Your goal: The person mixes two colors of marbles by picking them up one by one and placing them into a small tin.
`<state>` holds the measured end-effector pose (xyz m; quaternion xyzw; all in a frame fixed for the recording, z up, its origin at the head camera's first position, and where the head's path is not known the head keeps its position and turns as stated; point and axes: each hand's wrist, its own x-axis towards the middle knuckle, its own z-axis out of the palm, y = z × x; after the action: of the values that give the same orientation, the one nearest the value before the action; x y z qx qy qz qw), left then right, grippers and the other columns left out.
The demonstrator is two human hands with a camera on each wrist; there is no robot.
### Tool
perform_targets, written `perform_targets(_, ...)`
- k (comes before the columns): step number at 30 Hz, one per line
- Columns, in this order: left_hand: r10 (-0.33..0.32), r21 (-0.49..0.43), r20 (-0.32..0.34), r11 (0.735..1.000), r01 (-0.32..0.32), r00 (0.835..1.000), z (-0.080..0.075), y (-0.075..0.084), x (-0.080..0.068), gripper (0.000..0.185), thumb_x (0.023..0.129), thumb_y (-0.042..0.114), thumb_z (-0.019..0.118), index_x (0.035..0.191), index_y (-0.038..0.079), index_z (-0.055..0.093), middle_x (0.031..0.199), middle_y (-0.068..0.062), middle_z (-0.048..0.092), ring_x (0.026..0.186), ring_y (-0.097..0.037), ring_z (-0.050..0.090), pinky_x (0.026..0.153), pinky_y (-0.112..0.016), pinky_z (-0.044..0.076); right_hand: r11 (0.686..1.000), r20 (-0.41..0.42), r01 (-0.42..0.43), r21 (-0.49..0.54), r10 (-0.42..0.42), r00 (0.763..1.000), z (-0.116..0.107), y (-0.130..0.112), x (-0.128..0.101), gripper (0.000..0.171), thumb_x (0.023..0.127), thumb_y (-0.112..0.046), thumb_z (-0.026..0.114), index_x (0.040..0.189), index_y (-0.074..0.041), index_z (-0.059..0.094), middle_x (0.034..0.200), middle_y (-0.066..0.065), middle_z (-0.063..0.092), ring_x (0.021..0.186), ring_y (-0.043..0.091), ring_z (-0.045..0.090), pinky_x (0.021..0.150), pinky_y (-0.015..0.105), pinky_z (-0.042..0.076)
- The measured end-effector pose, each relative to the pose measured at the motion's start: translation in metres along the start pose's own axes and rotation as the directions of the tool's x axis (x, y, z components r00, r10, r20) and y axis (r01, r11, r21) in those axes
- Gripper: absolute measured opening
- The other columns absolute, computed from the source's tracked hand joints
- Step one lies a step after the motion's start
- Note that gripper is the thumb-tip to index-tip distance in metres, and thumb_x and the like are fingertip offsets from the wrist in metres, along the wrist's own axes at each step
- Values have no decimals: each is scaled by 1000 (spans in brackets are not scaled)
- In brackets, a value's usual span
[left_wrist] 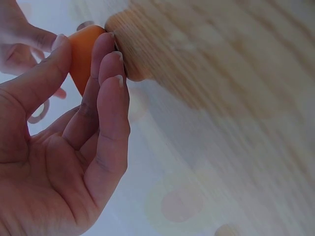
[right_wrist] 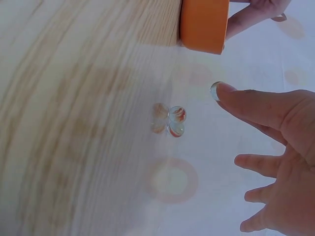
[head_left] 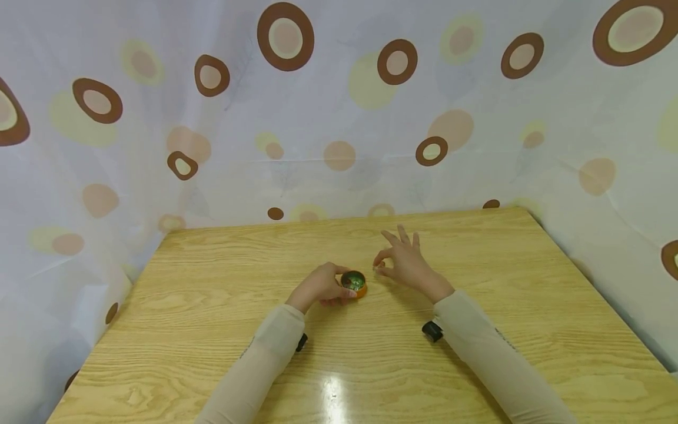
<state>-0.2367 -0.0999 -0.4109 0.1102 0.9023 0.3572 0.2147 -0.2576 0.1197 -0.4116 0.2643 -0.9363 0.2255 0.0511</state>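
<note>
Pale wooden table with wavy grain, filling the lower half of the head view; bright glare patch on it at 6 o'clock. White curtain hung behind and round both sides of the table, printed with brown rings, yellow discs and peach dots. Large brown ring at 12 o'clock, another cut off at 2 o'clock, one more at 9 o'clock on the left edge.

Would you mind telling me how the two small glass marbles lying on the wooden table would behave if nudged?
The two small glass marbles look round and glossy, so they would probably roll freely on the smooth wooden table. They sit touching, so nudging one likely moves both. They seem slippery to pinch.
</note>
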Motion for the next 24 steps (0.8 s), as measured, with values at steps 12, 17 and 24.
perform_targets(12, 15, 6, -6, 1000, -15, 1000, -1, 0, 0, 65, 85, 21, 76, 141, 3, 48, 72, -8, 71, 59, -22, 66, 55, -33, 55, 1000, -7, 25, 12, -24, 1000, 2, -10, 4, 12, 80, -21, 79, 90, -16, 76, 151, 22, 31, 140, 53, 6, 104, 74, 0)
perform_targets(17, 18, 1, 1, 1000, -18, 1000, -1, -1, 0, 65, 85, 22, 75, 141, 4, 48, 71, -7, 71, 59, -22, 67, 55, -33, 55, 999, 2, 36, 24, -37, 999, 5, -17, 7, 11, 80, -21, 80, 89, -16, 76, 150, 23, 33, 140, 53, 6, 104, 74, 0)
perform_targets(24, 25, 12, 6, 1000, -25, 1000, 0, -2, 2, 65, 85, 23, 75, 141, 4, 47, 70, -5, 70, 58, -21, 67, 55, -31, 55, 997, 1, 81, 8, -81, 997, 8, -24, 8, 12, 80, -19, 79, 91, -16, 77, 149, 24, 34, 140, 54, 7, 102, 76, 3)
